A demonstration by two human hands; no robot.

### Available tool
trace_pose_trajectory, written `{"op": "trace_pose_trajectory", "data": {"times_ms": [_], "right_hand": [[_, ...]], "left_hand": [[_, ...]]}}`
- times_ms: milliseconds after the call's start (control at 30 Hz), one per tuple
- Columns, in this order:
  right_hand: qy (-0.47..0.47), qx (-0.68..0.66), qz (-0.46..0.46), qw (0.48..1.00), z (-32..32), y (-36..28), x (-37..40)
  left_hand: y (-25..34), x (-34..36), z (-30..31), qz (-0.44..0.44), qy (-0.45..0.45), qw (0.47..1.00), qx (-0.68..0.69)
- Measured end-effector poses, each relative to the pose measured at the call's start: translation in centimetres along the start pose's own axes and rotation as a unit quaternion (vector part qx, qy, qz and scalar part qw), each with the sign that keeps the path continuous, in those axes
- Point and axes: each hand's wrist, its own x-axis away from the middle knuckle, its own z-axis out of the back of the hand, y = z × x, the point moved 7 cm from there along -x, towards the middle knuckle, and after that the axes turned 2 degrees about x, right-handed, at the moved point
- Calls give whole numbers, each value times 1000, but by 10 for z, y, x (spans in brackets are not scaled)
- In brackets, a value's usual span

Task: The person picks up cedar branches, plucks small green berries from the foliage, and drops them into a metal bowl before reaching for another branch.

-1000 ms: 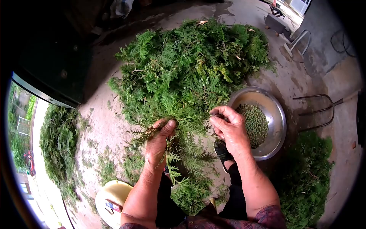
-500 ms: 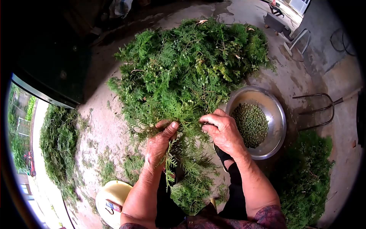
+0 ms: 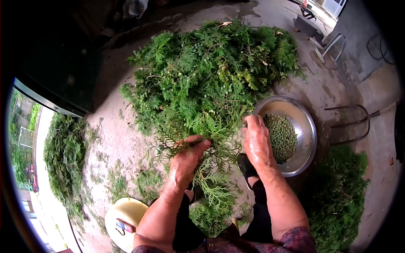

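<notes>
A leafy green sprig [image 3: 215, 185] is pinched in my left hand [image 3: 187, 160], whose thumb and fingers are closed on its stem. My right hand [image 3: 258, 143] is at the left rim of a metal bowl [image 3: 310, 143], with its fingers curled and their tips blurred; what they hold, if anything, is hidden. Many small round green cones [image 3: 282, 137] lie in the bowl. Beyond both hands spreads a large heap of cut green branches [image 3: 198, 76], some bearing small pale cones.
A three-pronged fork [image 3: 367, 122] lies right of the bowl. More greenery [image 3: 337, 189] is at the lower right, and another pile [image 3: 63, 160] at the left. A pale yellow round stool [image 3: 130, 211] with a phone-like object on it stands at the lower left.
My right hand has moved away from the sprig, right toward the bowl. My left hand has shifted slightly right with the sprig, which now hangs at a different angle.
</notes>
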Motion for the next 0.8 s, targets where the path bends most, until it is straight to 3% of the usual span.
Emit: {"op": "trace_pose_trajectory", "data": {"times_ms": [33, 67, 100, 133, 167, 200, 267, 333, 433, 467, 533, 667, 800], "right_hand": [[9, 134, 77, 988, 14, -20, -4], [48, 115, 88, 988, 20, -6, -10], [-3, -31, -30, 999, 24, 5, -15], [-58, -175, -148, 972, 22, 12, -14], [-79, -358, -149, 918, 18, 12, -15], [-97, -528, -148, 831, 14, 6, -16], [-99, -616, -171, 762, 8, 0, -15], [-106, -676, -198, 702, 2, -13, -9], [-167, -669, -166, 705, -5, -23, -1], [-158, -647, -182, 723, -7, -24, 2], [-158, -638, -216, 722, -13, -32, 8], [-194, -633, -174, 729, -14, -37, 12], [-222, -447, -124, 857, -8, -50, 17]], "left_hand": [[7, 4, 2, -15, 16, 1000, 2], [8, 3, 3, -19, 19, 999, -17], [9, 2, 4, -23, 26, 999, -35], [9, 2, 7, -27, 35, 998, -54], [7, -1, 7, -50, 31, 995, -85], [9, -3, 6, -62, 23, 984, -163], [20, 1, 1, -89, 15, 970, -226], [23, -8, 1, -161, 60, 922, -347], [29, -5, 1, -205, 97, 834, -503], [33, 5, 0, -333, 110, 785, -511], [37, 1, 0, -241, 95, 789, -558], [39, -1, 4, -256, 134, 776, -561], [45, 0, 7, -255, 141, 789, -540]]}}
